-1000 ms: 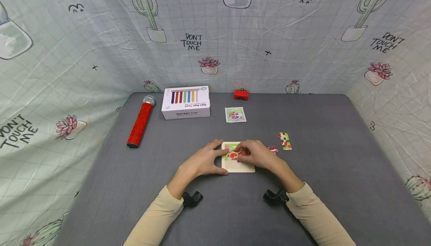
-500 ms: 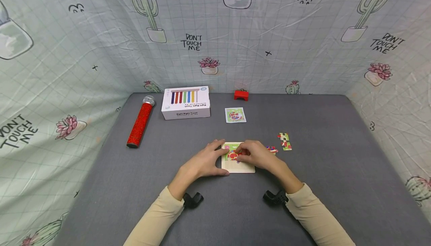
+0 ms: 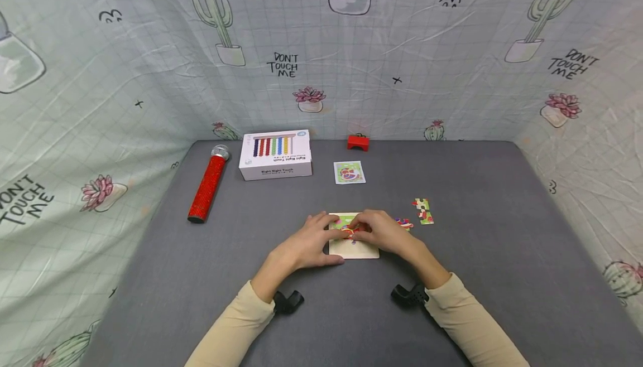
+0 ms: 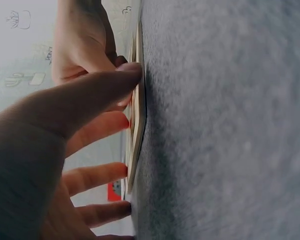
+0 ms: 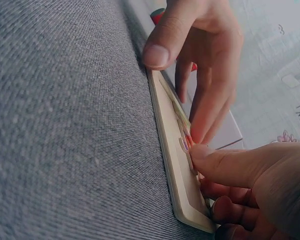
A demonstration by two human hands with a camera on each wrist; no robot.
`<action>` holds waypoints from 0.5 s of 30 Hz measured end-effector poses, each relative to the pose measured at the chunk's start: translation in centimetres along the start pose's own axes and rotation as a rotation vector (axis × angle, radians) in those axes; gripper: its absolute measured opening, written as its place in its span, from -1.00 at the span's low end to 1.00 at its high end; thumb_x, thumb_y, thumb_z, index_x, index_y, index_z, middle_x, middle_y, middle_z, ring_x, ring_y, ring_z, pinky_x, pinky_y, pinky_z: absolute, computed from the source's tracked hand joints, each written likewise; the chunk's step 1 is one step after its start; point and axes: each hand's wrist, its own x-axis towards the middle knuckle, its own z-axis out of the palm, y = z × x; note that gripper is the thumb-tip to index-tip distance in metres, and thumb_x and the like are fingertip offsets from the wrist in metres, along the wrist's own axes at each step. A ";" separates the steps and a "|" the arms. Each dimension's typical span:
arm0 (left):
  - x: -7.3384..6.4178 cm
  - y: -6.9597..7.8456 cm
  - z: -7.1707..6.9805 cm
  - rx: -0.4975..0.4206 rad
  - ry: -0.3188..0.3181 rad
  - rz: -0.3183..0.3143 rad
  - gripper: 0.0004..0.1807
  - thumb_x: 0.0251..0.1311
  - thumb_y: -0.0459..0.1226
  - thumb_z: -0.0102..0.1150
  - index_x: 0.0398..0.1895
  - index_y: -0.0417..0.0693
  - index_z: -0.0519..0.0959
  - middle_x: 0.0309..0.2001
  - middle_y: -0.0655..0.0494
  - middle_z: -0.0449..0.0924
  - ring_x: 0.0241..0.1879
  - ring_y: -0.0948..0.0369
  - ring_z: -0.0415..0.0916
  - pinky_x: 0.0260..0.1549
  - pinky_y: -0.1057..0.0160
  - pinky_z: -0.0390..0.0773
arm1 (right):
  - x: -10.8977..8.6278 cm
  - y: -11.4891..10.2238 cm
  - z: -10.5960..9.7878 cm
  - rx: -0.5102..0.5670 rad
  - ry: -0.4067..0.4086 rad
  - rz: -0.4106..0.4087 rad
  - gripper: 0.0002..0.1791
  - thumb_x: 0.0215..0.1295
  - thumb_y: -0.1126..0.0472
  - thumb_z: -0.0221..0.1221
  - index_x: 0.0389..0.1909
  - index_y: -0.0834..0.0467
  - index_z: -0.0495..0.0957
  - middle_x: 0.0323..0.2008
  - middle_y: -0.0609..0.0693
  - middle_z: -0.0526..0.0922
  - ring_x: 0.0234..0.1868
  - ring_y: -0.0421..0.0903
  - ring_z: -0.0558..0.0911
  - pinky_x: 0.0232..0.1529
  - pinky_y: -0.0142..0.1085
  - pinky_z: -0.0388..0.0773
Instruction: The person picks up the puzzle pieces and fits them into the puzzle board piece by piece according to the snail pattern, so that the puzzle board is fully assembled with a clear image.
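A small square wooden puzzle board lies on the grey table between both hands, its upper part filled with colourful picture pieces. My left hand is spread over its left side, the thumb on the near edge and the index finger reaching onto the pieces. From the right, my right hand pinches a puzzle piece at the board's middle; its fingers hide most of that piece. Just right of the board lies a loose red and blue piece, partly behind the right hand. Farther right are green and red puzzle pieces.
A square picture card lies beyond the board, with a red arch-shaped block behind it. At the back left stand a white box and a red glittery microphone. A cactus-print cloth hangs behind the table.
My left index finger has moved right, farther onto the picture pieces by the right fingertips. The right hand keeps its pinch at the same spot. The head view has shifted slightly.
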 end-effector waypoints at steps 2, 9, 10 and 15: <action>0.0 0.0 0.1 0.012 0.005 0.003 -0.40 0.17 0.09 0.36 0.30 0.25 0.55 0.40 -0.12 0.31 0.45 -0.17 0.17 0.38 -0.40 0.17 | 0.0 0.0 0.0 -0.006 0.002 -0.011 -0.84 0.21 0.24 0.38 -0.18 0.13 0.72 -0.44 -0.13 0.60 -0.41 -0.32 0.46 -0.38 -0.46 0.42; -0.1 0.1 0.3 0.015 0.023 0.006 -0.42 0.17 0.08 0.36 0.28 0.23 0.56 0.38 -0.13 0.33 0.43 -0.16 0.19 0.35 -0.41 0.20 | 0.0 -0.1 0.0 -0.013 -0.007 -0.012 -0.84 0.24 0.26 0.35 -0.16 0.14 0.72 -0.44 -0.14 0.59 -0.41 -0.33 0.45 -0.38 -0.46 0.41; -0.1 0.1 0.3 0.011 0.025 0.006 -0.42 0.17 0.07 0.36 0.28 0.23 0.57 0.38 -0.13 0.33 0.43 -0.16 0.20 0.35 -0.41 0.20 | 0.0 -0.1 -0.1 -0.011 -0.008 -0.008 -0.84 0.25 0.26 0.34 -0.16 0.14 0.72 -0.43 -0.14 0.59 -0.41 -0.33 0.45 -0.38 -0.46 0.41; -0.1 0.2 0.2 -0.003 0.025 0.002 -0.43 0.17 0.06 0.37 0.27 0.22 0.57 0.38 -0.12 0.33 0.42 -0.12 0.21 0.36 -0.40 0.19 | -0.2 0.0 -0.4 -0.002 0.003 0.007 -0.82 0.25 0.22 0.35 -0.14 0.15 0.71 -0.44 -0.14 0.57 -0.42 -0.31 0.46 -0.39 -0.45 0.42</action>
